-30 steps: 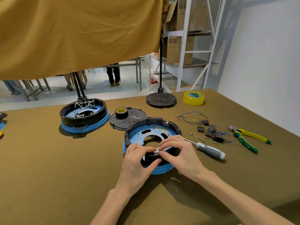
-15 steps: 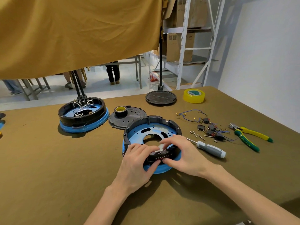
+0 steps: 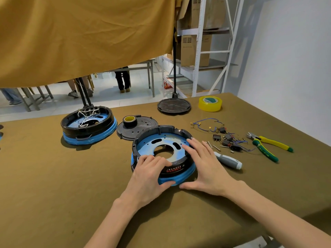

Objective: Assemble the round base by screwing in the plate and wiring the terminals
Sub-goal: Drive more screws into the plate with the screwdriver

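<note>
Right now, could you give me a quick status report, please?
Both hands, left and right, rest open on round base. No wiring in it. Screwdriver beside right hand.

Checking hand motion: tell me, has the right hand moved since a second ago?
Yes. The right hand slid right along the base rim, toward the screwdriver.
</note>
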Tool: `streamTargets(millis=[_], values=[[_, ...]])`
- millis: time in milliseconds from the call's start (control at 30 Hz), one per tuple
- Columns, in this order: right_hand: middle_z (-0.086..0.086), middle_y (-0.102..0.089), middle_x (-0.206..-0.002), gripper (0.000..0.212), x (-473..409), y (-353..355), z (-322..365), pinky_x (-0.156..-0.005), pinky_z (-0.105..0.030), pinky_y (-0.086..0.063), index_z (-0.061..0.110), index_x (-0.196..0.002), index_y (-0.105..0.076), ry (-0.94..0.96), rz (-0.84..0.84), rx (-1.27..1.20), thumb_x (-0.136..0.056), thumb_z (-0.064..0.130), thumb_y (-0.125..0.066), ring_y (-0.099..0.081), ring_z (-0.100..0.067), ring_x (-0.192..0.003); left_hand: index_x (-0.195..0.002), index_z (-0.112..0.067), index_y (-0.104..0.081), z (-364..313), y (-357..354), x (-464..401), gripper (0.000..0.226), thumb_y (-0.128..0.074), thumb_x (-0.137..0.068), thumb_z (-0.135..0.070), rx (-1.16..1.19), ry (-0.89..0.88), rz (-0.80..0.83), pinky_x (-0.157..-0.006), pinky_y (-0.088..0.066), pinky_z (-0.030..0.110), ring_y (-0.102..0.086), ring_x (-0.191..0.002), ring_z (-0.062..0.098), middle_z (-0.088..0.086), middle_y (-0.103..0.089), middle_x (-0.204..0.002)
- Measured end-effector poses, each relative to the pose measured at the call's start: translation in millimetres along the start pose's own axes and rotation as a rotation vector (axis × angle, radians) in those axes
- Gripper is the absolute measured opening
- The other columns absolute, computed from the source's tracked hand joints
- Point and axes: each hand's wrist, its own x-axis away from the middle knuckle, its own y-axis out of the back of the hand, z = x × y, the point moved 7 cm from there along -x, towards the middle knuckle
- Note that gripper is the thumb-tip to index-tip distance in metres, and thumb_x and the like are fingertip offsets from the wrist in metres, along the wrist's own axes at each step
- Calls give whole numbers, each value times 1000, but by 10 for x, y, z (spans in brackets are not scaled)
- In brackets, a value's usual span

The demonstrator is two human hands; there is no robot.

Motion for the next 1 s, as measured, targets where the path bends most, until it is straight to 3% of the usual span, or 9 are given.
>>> streamTargets(millis=[167,300,367,467,533,667,800,867,1000], values=[[-11,-16,-167,121,-132,150,58,-128,-49,-9,25,-160,-18,-51,-144,44,-67,82,-72,-7,-27,-157,-101,-33,-61,75,161,-32,31,-79,-78,-45,203,169,-108,-88,-47,37,-46,-105,-14,-31,-58,-94],[-1,-18,-165,135,-1,141,-105,-123,-43,-19,22,-160,-9,-532,-265,-309,-59,98,-55,-19,-22,-153,-95,-39,-60,232,417,-112,29,-85,-81,-35,456,352,-282,-78,-56,38,-63,-99,6,-21,-68,-98],[-3,-46,-152,132,-102,117,-69,-111,-39,-43,15,-155,-26,-683,-177,-686,-57,98,-55,-49,-19,-135,-93,-34,-60,279,518,-185,31,-87,-82,-24,644,441,-393,-72,-61,36,-71,-91,16,-10,-72,-96],[-5,-78,-97,72,-481,248,252,-75,-31,-59,4,-117,-67,-503,-58,-1169,-85,68,-59,-74,-18,-83,-97,-20,-59,285,649,-264,30,-85,-82,-22,853,525,-553,-72,-63,35,-76,-89,22,3,-78,-95],[-9,-79,-94,42,-685,471,471,-69,-28,-58,6,-102,-71,-347,-39,-1236,-103,43,-51,-74,-19,-76,-103,-13,-58,299,688,-289,38,-83,-79,-28,974,611,-605,-76,-64,44,-76,-92,29,8,-79,-97],[-7,-76,-105,18,-950,773,797,-78,-23,-56,17,-110,-73,-97,24,-1153,-105,19,-56,-71,-11,-90,-113,-13,-60,428,663,-225,41,-80,-82,-30,1314,886,-656,-74,-64,42,-77,-94,28,14,-78,-107],[10,-59,-107,39,-1037,641,1033,-93,-21,-48,25,-141,-60,-28,125,-810,-103,19,-58,-59,-1,-101,-126,-8,-73,457,429,-86,40,-68,-97,-35,1781,1079,-437,-100,-56,53,-71,-115,34,21,-71,-126],[5,-48,-105,44,-1018,476,1075,-96,-29,-41,27,-149,-51,-46,177,-667,-106,30,-53,-50,-9,-104,-107,-13,-82,449,326,8,34,-67,-96,-42,1836,1092,-367,-93,-59,54,-72,-113,36,22,-72,-124],[2,-43,-101,41,-908,245,1114,-90,-34,-37,35,-147,-54,-56,249,-617,-107,44,-46,-43,-13,-100,-121,-11,-76,551,275,177,45,-80,-87,-42,1712,1106,-279,-91,-61,51,-70,-116,34,19,-72,-126]])
